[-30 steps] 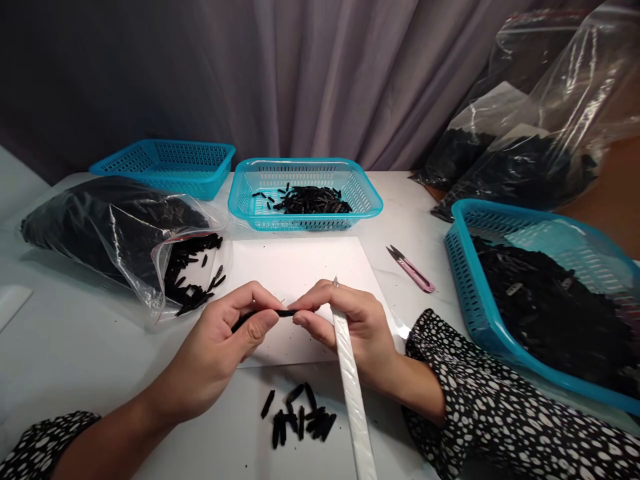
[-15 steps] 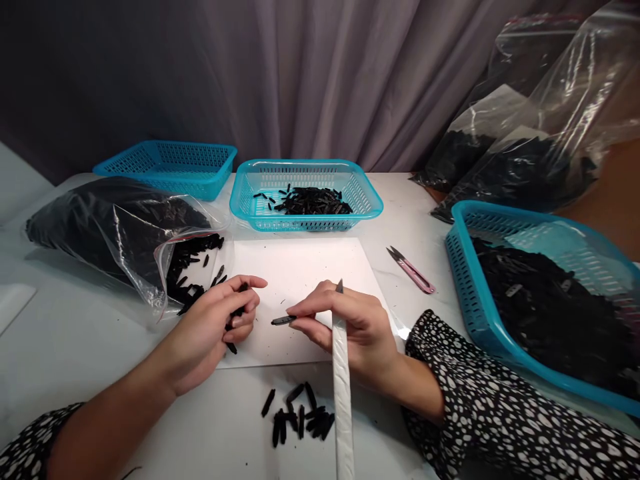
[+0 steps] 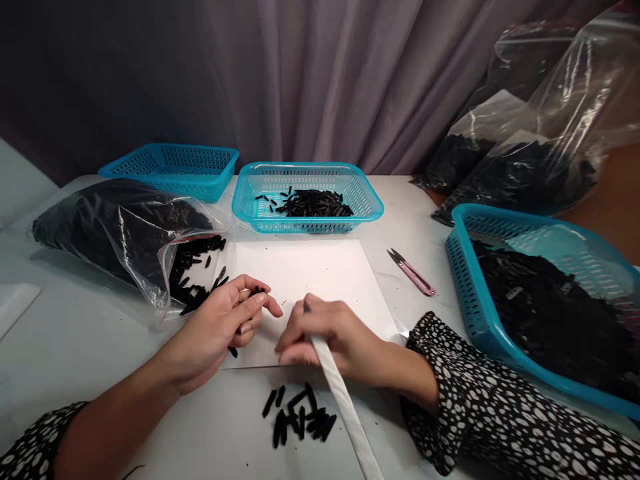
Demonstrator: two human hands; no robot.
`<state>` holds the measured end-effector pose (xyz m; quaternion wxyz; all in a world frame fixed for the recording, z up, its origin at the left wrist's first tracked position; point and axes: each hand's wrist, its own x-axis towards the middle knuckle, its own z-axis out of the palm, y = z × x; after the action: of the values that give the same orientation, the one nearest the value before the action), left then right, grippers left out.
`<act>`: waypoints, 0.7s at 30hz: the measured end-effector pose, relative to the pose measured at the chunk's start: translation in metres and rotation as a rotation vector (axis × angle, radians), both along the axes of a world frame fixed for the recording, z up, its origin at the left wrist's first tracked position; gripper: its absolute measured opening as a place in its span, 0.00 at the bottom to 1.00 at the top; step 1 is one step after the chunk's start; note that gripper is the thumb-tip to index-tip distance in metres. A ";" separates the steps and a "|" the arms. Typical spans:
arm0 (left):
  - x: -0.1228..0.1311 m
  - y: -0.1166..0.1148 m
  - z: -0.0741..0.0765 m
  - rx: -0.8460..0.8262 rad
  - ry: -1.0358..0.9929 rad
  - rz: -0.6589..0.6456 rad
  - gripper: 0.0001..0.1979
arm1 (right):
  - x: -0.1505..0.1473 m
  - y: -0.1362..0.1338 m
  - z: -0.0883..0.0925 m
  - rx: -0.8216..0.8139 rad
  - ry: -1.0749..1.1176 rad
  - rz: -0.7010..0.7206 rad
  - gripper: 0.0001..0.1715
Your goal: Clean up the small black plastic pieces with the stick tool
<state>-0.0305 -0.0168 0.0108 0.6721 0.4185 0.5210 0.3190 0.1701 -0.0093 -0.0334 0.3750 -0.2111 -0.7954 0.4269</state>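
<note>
My left hand [image 3: 233,320] is closed around several small, slim black pieces. One black piece [image 3: 257,291] shows at the tips of thumb and forefinger, and another sticks out below the palm. Just to the right, my right hand [image 3: 330,333] is curled, slightly blurred, over the white paper sheet [image 3: 320,267]. It grips a long white-wrapped tool [image 3: 345,407] with a dark pointed tip, the shaft slanting down toward me. No black piece shows at its fingertips. Below the sheet, on the table, lies a loose pile of black pieces [image 3: 300,420].
A clear zip bag [image 3: 120,227] spills black pieces at left. Behind are a blue basket [image 3: 220,183] and a light-blue basket [image 3: 370,208] with black pieces. Pink thread snips [image 3: 413,273] lie at right, beside a large blue basket [image 3: 463,287]. Plastic bags [image 3: 530,167] stand behind it.
My right hand has moved left and down, and the black piece it pinched has left its fingertips. One more piece lies at the pile's upper left. A piece now shows at my left fingertips.
</note>
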 end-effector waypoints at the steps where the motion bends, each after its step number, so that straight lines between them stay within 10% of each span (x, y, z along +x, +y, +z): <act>1: 0.001 -0.001 -0.001 0.014 0.006 -0.010 0.10 | -0.001 0.002 0.000 -0.036 0.040 -0.119 0.09; 5: 0.005 -0.005 -0.006 0.100 0.036 -0.054 0.10 | -0.011 0.010 -0.004 -0.288 0.204 -0.369 0.08; 21: 0.011 -0.006 0.006 0.061 -0.099 0.006 0.15 | -0.020 0.015 -0.008 -0.787 0.418 -0.082 0.16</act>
<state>-0.0200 -0.0233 0.0165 0.6830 0.4207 0.4785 0.3572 0.1505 0.0061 -0.0419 0.4353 -0.2785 -0.4705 0.7153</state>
